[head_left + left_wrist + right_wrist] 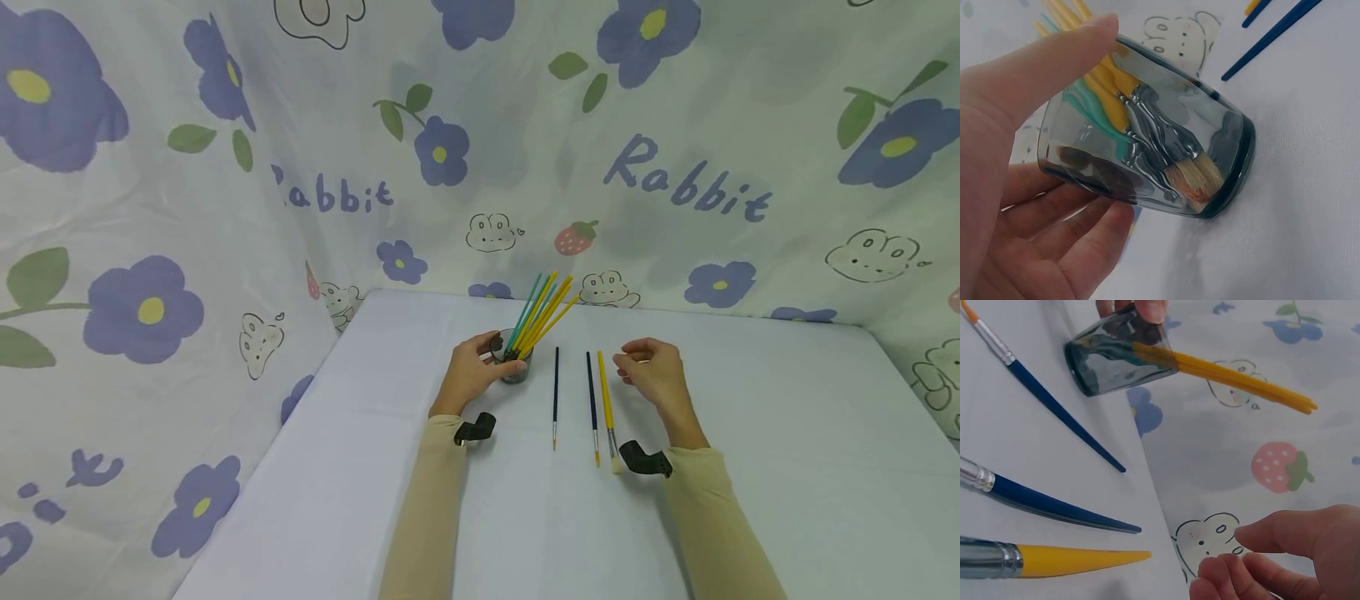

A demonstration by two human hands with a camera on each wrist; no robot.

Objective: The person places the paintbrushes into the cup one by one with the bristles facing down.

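My left hand (467, 377) grips a clear grey glass cup (1225, 125), thumb on the near side and fingers on the far side. In the cup several yellow-handled paintbrushes (560, 292) and teal-handled paintbrushes (522, 310) stand bristles down, their handles leaning right above the rim. To the right of the cup lie a thin dark blue paintbrush (556, 387), a second dark blue paintbrush (592, 396) and a yellow flat paintbrush (606, 392), bristles toward me. My right hand (654, 371) hovers beside the yellow brush's handle end, fingers loosely bent, holding nothing.
A white cloth covers the table (810, 417). Behind it and to the left hangs a curtain (540, 150) printed with flowers, rabbits and the word Rabbit. Small black wrist cameras (647, 459) sit on both beige sleeves (423, 508).
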